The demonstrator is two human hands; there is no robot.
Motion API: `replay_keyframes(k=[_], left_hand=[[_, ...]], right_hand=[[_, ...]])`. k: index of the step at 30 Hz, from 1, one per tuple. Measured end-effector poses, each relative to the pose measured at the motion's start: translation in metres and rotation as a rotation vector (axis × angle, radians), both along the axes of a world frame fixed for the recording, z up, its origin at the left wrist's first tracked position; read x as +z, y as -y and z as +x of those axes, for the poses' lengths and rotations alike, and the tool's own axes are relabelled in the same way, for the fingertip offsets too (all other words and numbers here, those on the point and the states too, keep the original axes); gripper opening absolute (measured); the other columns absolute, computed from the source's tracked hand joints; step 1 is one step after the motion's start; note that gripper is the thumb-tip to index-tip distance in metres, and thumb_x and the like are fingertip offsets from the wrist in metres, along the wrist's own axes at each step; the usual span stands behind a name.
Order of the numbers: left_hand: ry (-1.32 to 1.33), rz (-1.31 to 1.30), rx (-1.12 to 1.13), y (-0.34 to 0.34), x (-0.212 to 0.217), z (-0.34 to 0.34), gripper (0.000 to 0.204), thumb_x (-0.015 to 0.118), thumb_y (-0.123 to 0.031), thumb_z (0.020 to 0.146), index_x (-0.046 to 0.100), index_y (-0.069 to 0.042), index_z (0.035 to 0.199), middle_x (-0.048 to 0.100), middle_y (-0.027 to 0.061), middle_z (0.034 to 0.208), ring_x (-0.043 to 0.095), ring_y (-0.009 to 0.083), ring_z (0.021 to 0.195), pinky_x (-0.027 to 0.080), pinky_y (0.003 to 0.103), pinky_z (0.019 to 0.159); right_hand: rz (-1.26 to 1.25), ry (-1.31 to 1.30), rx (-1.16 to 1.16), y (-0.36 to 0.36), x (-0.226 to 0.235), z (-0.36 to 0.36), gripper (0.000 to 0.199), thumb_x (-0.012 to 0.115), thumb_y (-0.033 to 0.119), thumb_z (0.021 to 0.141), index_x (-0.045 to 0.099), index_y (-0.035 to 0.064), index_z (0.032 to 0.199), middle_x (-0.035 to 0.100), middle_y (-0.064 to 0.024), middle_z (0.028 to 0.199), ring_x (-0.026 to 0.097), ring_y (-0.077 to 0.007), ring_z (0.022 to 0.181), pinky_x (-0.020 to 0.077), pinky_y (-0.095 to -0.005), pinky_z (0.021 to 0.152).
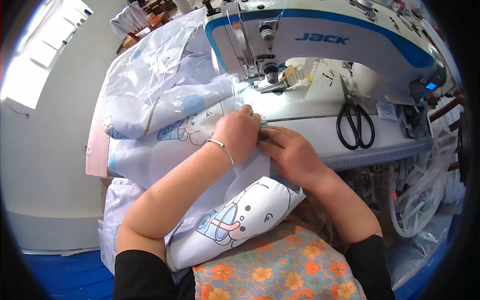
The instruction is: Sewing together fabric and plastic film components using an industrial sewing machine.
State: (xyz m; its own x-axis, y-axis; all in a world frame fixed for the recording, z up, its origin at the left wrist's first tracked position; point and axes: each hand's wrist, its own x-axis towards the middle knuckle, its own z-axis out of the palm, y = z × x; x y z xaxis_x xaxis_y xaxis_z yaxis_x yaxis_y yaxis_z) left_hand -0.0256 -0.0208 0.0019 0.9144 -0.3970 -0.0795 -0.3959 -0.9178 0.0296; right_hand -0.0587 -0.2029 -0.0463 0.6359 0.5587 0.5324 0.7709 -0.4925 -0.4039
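White cloth (129, 152) printed with cartoon animals lies left of and in front of a white and blue sewing machine (320, 37). My left hand (237, 129), with a bangle on its wrist, is closed on the cloth's edge just in front of the needle area. Close beside it, my right hand (295, 152) has its fingers pressed together at the same edge, its fingertips partly hidden. Between the hands a small greyish bit shows, too small to name. A rolled part of the cloth (245, 215) rests across my lap.
Black-handled scissors (356, 120) lie on the machine bed at the right, near a small white label (386, 111). Glossy clear film (155, 90) covers cloth at the back left. Clear plastic bags (417, 200) hang below the table's right edge. A flowered apron (280, 265) covers my lap.
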Motion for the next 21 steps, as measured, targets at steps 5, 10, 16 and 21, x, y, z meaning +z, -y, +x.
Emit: replay_keyframes(k=[5,10,16,21], left_hand=[[0.002,-0.092,0.034,-0.002,-0.008,-0.002,0.021,0.055,-0.008,0.088,0.065,-0.005,0.106,0.063,0.0149,0.102,0.066,0.0346,0.095,0.054,0.044,0.081],[0.029,-0.209,-0.038,-0.002,-0.003,0.005,0.016,0.055,-0.009,0.088,0.065,-0.002,0.097,0.063,0.0164,0.104,0.066,0.0319,0.097,0.055,0.042,0.084],[0.085,-0.068,-0.113,0.002,0.000,0.018,0.015,0.055,-0.010,0.087,0.067,-0.004,0.092,0.065,0.0129,0.100,0.066,0.0282,0.099,0.054,0.038,0.085],[0.191,-0.077,-0.168,-0.010,-0.002,0.031,0.012,0.057,-0.010,0.083,0.067,-0.005,0.088,0.065,0.0118,0.095,0.066,0.0291,0.093,0.053,0.038,0.080]], right_hand=[[-0.034,-0.002,0.026,0.001,0.002,0.007,0.031,0.063,0.003,0.080,0.070,0.0029,0.110,0.066,-0.0159,0.118,0.064,-0.0344,0.110,0.0533,-0.0427,0.096],[-0.050,0.040,-0.003,-0.002,0.002,0.016,0.031,0.061,0.004,0.082,0.068,0.0000,0.112,0.066,-0.0170,0.119,0.065,-0.0352,0.111,0.0539,-0.0421,0.096],[-0.088,0.065,-0.013,-0.006,0.000,0.031,0.028,0.059,0.003,0.085,0.067,-0.0014,0.111,0.065,-0.0189,0.120,0.064,-0.0366,0.113,0.0550,-0.0413,0.095],[-0.050,-0.135,0.016,-0.016,0.008,0.047,0.028,0.058,0.002,0.086,0.066,-0.0011,0.113,0.065,-0.0194,0.119,0.064,-0.0360,0.111,0.0537,-0.0405,0.094]])
